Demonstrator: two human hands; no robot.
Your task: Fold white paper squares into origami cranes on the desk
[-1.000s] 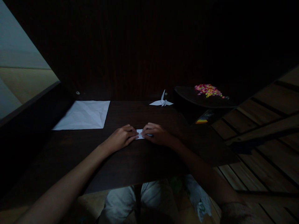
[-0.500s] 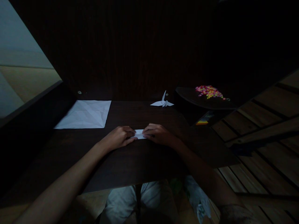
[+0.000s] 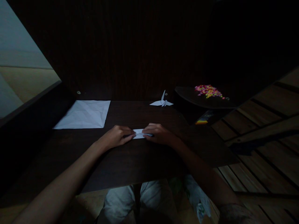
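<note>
A small folded strip of white paper (image 3: 138, 133) lies on the dark desk between my two hands, with a crease or seam along its length. My left hand (image 3: 118, 135) is closed on its left end, thumb at the near edge and fingers on top. On the right end, my right hand (image 3: 158, 133) grips it the same way, and part of the paper is hidden under the fingers. Beyond my hands stands a white paper crane (image 3: 162, 103). To the left lies a larger creased sheet of white paper (image 3: 84, 115).
A rounded dark shelf (image 3: 184, 93) at the right bears a heap of small colourful pieces (image 3: 209, 91). Below it is a yellow-edged item (image 3: 201, 122). A dark panel (image 3: 130, 56) closes the back, and a low side wall (image 3: 28, 115) runs along the left. Wooden slats (image 3: 263, 161) lie at the right.
My left hand has shifted slightly left along the folded paper, showing more of its left end. The right hand stays almost in place.
</note>
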